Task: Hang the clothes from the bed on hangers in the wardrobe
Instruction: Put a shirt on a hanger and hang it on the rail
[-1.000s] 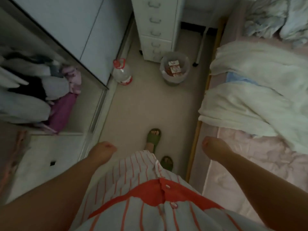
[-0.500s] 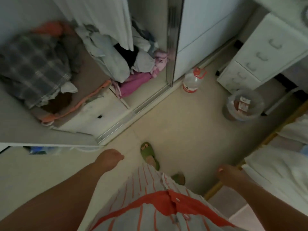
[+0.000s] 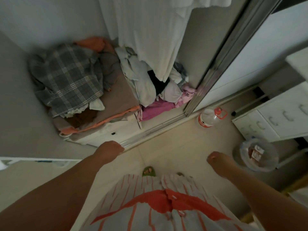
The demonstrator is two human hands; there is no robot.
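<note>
Both hands, left (image 3: 111,148) and right (image 3: 216,160), hang loosely curled, empty; I judge they're free to fetch a hanger from the wardrobe (image 3: 215,75).

Open wardrobe (image 3: 186,52) ahead w/ clothes pile (image 3: 150,84) inside; water bottle (image 3: 210,117) on floor to its right, drawer unit (image 3: 275,120) and bin (image 3: 257,154) further right.
</note>
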